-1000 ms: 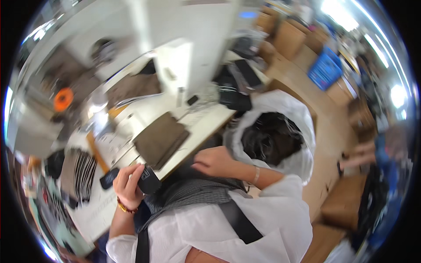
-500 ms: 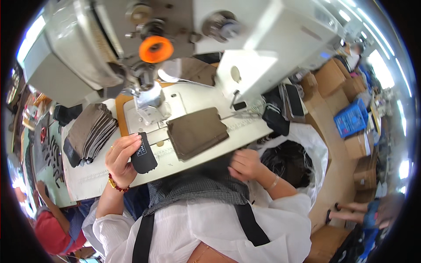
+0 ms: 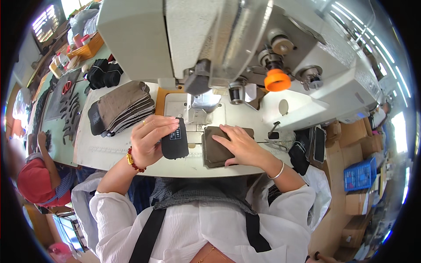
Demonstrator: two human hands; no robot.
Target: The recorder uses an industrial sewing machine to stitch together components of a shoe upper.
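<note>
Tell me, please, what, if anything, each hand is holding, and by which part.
Left hand holds the dark piece by its upper left edge; right hand lies open on brown pieces.

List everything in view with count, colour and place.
Sewing machine: one, off-white, top centre
Orange knob: one, orange, on the machine
Worktable: one, off-white, beneath the machine
Black piece: one, black, pale print, over the worktable
Brown stack: one, brown, right of the black piece
Layered stack: one, brown and dark, left on the worktable
Dark items: several, mostly black, right on the worktable
Green table: one, pale green, far left
Blue crate: one, blue, right
Cardboard boxes: several, brown, right
White sack: one, white, lower right
Co-worker: one, in red, lower left
Left hand: one, bare, pinching the black piece
Right hand: one, bare, on the brown stack
</note>
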